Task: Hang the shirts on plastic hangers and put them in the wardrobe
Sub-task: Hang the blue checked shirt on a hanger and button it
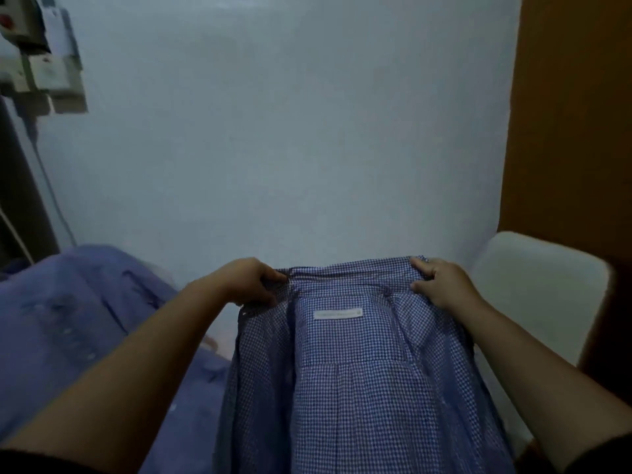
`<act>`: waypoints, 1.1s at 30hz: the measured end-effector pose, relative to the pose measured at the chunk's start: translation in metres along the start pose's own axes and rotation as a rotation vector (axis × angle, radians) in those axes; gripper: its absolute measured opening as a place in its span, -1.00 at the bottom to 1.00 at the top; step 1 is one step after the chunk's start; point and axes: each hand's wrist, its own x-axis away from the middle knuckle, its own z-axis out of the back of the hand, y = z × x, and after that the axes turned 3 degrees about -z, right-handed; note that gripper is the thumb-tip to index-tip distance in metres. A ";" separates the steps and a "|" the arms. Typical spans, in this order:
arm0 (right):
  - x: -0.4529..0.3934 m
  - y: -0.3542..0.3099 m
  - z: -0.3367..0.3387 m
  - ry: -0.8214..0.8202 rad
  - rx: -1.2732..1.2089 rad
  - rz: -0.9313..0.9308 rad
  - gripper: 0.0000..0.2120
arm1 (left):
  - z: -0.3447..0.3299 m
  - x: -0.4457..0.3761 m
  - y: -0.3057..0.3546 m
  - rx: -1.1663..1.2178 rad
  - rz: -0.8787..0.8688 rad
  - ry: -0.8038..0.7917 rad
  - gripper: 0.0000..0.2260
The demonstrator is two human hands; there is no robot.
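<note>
Both hands pinch the checked shirt [359,388] at its collar: left hand [248,280] at one end, right hand [441,283] at the other, label [338,313] between the grips, the shirt hanging below them.

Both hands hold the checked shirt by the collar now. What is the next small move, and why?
Probably free one hand to fetch a hanger. The left hand and right hand both grip the collar of the checked shirt, which hangs open with its label facing the camera, and no hanger is in view.
</note>
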 end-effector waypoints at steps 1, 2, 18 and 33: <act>-0.004 0.014 -0.016 -0.033 0.014 -0.028 -0.45 | -0.019 -0.010 -0.006 -0.002 -0.002 -0.035 -0.48; -0.007 0.027 -0.032 -0.065 0.027 -0.054 -0.45 | -0.039 -0.021 -0.013 -0.009 -0.004 -0.068 -0.47; -0.067 0.174 -0.225 -0.299 0.152 -0.224 -0.45 | -0.258 -0.161 -0.103 -0.056 -0.005 -0.263 -0.47; -0.052 0.211 -0.260 -0.084 0.340 -0.236 -0.52 | -0.283 -0.160 -0.049 -0.137 0.219 0.101 -0.48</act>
